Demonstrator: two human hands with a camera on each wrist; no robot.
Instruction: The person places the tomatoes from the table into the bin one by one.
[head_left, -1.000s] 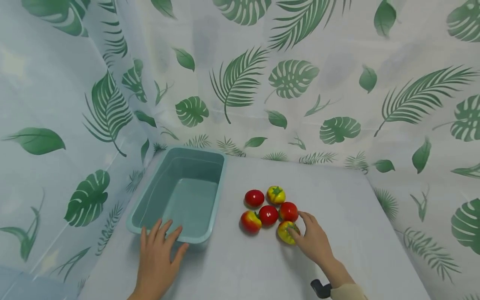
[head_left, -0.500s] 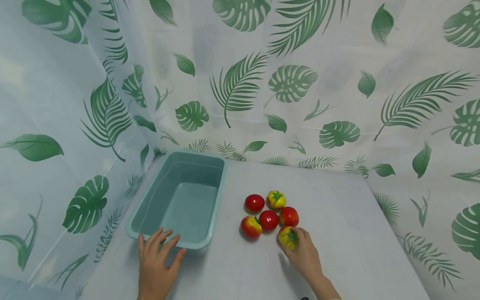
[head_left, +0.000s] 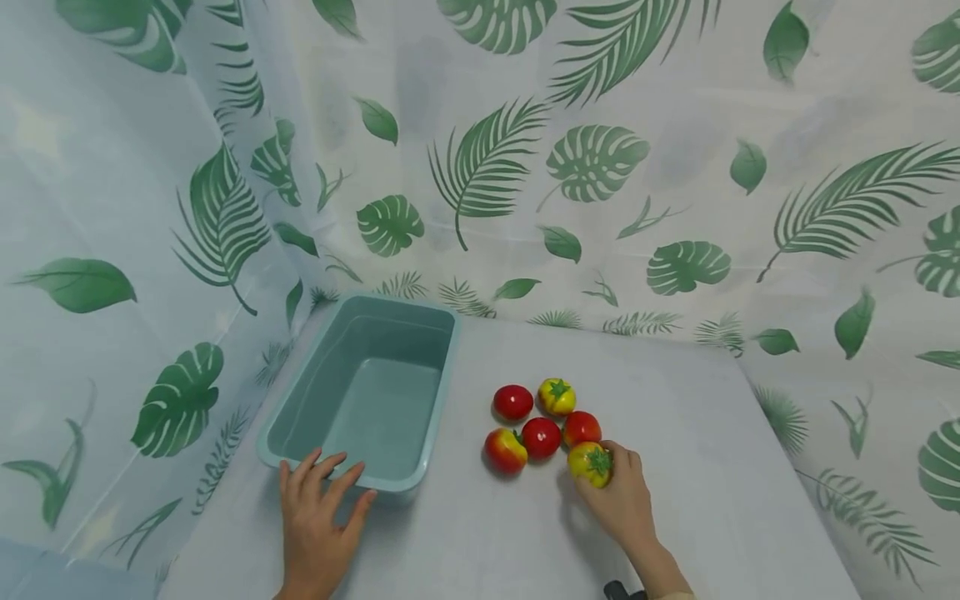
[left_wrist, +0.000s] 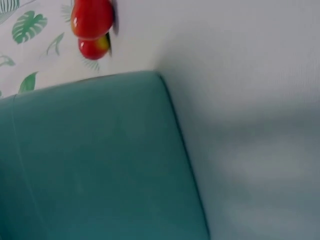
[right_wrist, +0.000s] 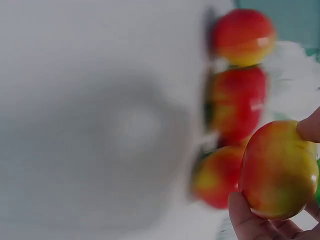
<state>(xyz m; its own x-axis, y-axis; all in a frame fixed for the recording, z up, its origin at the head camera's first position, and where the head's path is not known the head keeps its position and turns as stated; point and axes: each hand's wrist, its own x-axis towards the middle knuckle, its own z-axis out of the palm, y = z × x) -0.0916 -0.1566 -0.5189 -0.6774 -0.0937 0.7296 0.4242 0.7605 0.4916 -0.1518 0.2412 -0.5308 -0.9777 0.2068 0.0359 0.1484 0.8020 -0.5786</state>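
Observation:
My right hand pinches a yellow-and-red tomato with a green leafy top, thumb on one side and fingers on the other. The right wrist view shows this tomato held up, its shadow on the cloth beside it. Just beyond it lie a red tomato, another red one and a red-and-yellow one. Behind those are a red oval fruit and a yellow tomato. My left hand has its fingers spread at the near rim of a teal basin.
The basin's outer wall fills much of the left wrist view. A white cloth covers the table. Leaf-printed curtains close off the back and both sides. A dark strap piece shows by the right wrist.
My right hand has closed round the yellow-and-red tomato and lifted it slightly, turning its leafy top. The left hand stays at the basin rim. The head view has shifted a little.

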